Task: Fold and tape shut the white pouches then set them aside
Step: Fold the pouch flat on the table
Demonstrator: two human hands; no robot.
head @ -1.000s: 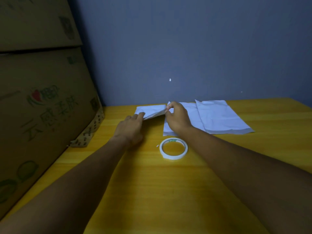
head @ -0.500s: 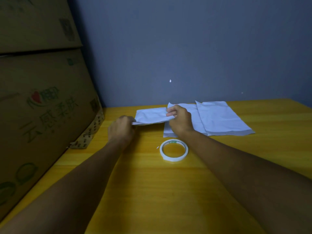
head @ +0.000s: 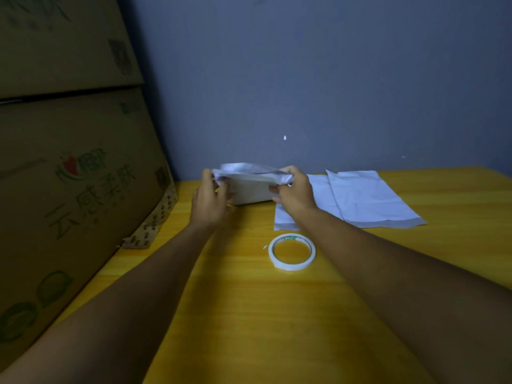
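Cardboard boxes [head: 69,162], big and brown with green print, are stacked along the left side and rest on the yellow wooden table [head: 249,314]. A dull blue-grey wall [head: 304,79] rises behind the table's far edge. Flat white plastic pouches [head: 368,198] lie overlapping on the table at the right, near the wall. Both bare forearms reach forward from the bottom corners. Between the hands, a crumpled white plastic pouch [head: 250,184] is held up, its upper edge raised in front of the wall and its lower edge close to the table; whether it touches the surface cannot be told. The left hand [head: 210,200] grips the pouch's left end, fingers curled round it. The right hand [head: 295,191] pinches the pouch's right end between thumb and fingers. A white ring-shaped roll of tape [head: 291,252] lies flat on the table nearer the person, just in front of the flat pouches and beside the right forearm.
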